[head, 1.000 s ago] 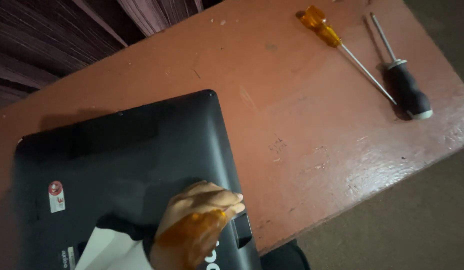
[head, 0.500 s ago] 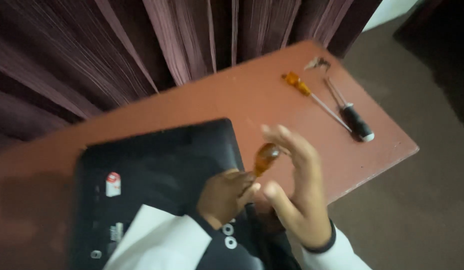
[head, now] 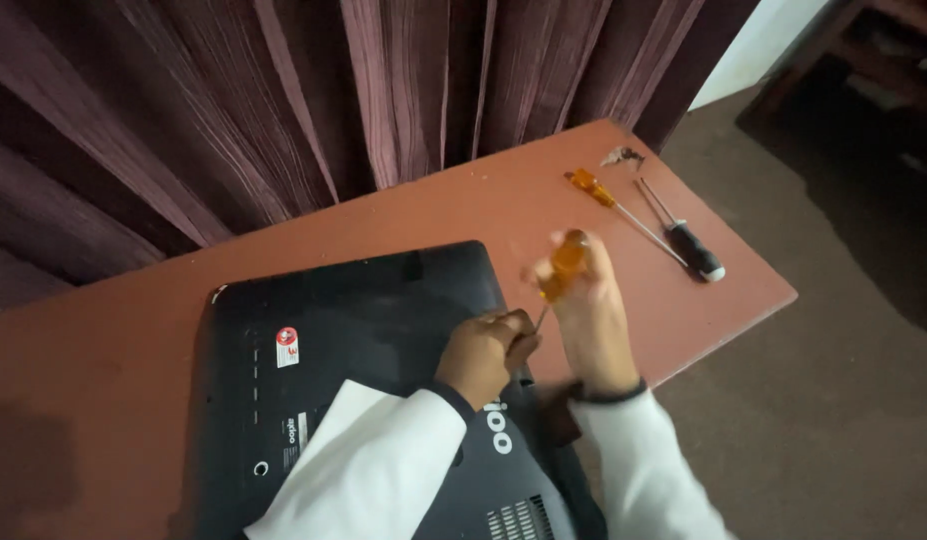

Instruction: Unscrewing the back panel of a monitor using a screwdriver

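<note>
Reddish-brown table (head: 313, 245) before maroon pleated curtains (head: 283, 90), dark floor (head: 843, 400)

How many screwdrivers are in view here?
3. An orange one in the right hand over the laptop; an orange one and a black one lying side by side on the table.

Reddish-brown bench (head: 403, 215), surface scuffed, back edge against a dark maroon curtain. Black laptop (head: 353, 340) lies underside up on the near middle, overhanging the near edge. Toward the far right corner: orange-handled screwdriver (head: 613, 205) and black-handled screwdriver (head: 688, 240), lying just beside each other, tips apart. Small pale scrap (head: 621, 156) at the far right corner.
</note>
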